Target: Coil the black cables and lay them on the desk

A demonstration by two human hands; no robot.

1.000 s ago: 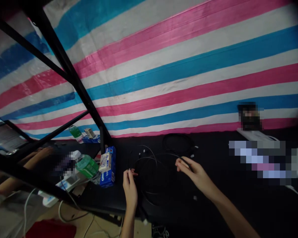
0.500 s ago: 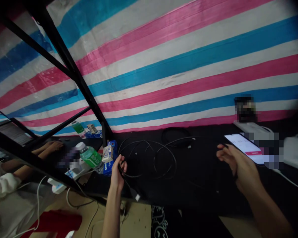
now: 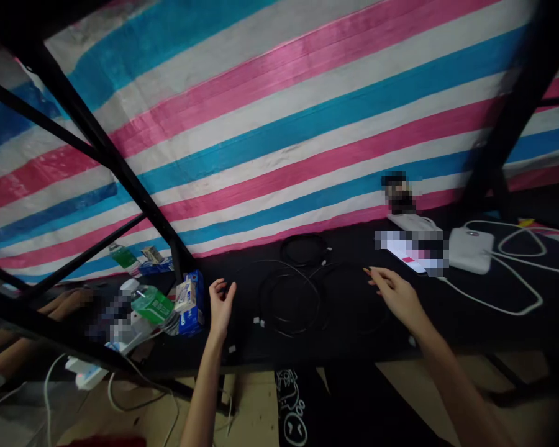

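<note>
A thin black cable (image 3: 317, 298) lies in loose loops on the black tabletop between my hands. My right hand (image 3: 395, 295) is closed in a pinch at the right end of the loops, where a faint dark strand runs to its fingertips. My left hand (image 3: 221, 307) is left of the loops, its fingers curved and its thumb apart, with nothing visible between them. Two pale connectors (image 3: 259, 321) lie just right of my left hand, and a white plug (image 3: 233, 349) is below it near the front edge. Another black coiled cable (image 3: 302, 249) lies farther back.
Left of my left hand are a blue box (image 3: 193, 310), a green-labelled bottle (image 3: 154, 304) and a white power strip (image 3: 90, 370). A black metal post (image 3: 107, 149) rises there, with another person's hands (image 3: 77, 301) beyond. A phone (image 3: 407, 256) and white power bank (image 3: 471, 249) lie right.
The view has shifted right. My left hand's fingers have spread from their grip near a cable, and the plug lies below it. My right hand has moved closer to the loops and pinches.
</note>
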